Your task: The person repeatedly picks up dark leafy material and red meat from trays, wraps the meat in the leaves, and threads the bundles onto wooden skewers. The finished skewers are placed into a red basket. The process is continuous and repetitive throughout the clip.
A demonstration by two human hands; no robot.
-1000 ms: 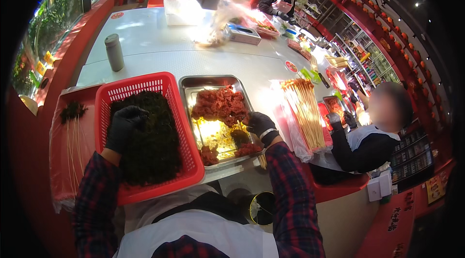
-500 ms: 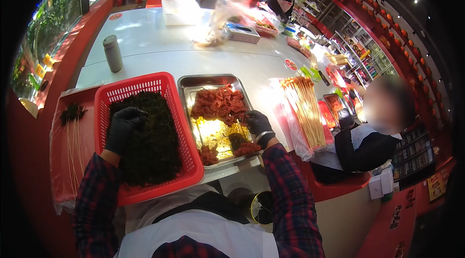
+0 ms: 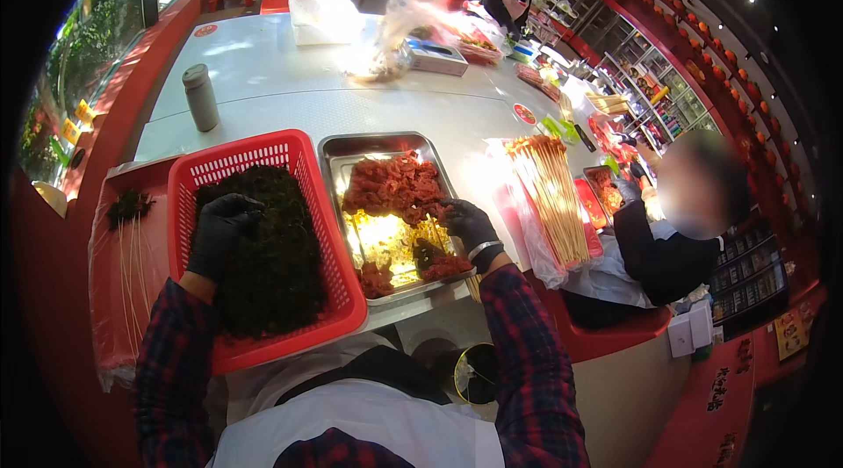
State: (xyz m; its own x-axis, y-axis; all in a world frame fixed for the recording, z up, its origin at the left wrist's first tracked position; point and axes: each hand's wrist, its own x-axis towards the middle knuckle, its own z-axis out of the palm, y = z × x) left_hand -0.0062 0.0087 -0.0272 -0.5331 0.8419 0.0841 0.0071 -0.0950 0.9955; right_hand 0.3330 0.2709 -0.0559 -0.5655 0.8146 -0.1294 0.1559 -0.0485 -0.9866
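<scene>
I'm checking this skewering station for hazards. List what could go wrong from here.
1. The rectangular steel tray of red meat overhangs the table's near edge; the right hand pressing there might tip it.
2. The left hand in the red plastic basket of dark greens could carry meat juices across.

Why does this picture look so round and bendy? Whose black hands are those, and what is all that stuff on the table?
The camera sits on a person's head and looks down, and its wide lens bends straight edges. The hands are that person's own, in black gloves. The left hand rests on dark green seaweed-like greens in a red plastic basket. The right hand reaches into a shiny metal tray of red meat pieces. I cannot tell what its fingers grip. Beside it lies a bundle of thin wooden skewers. Another person sits nearby.
</scene>
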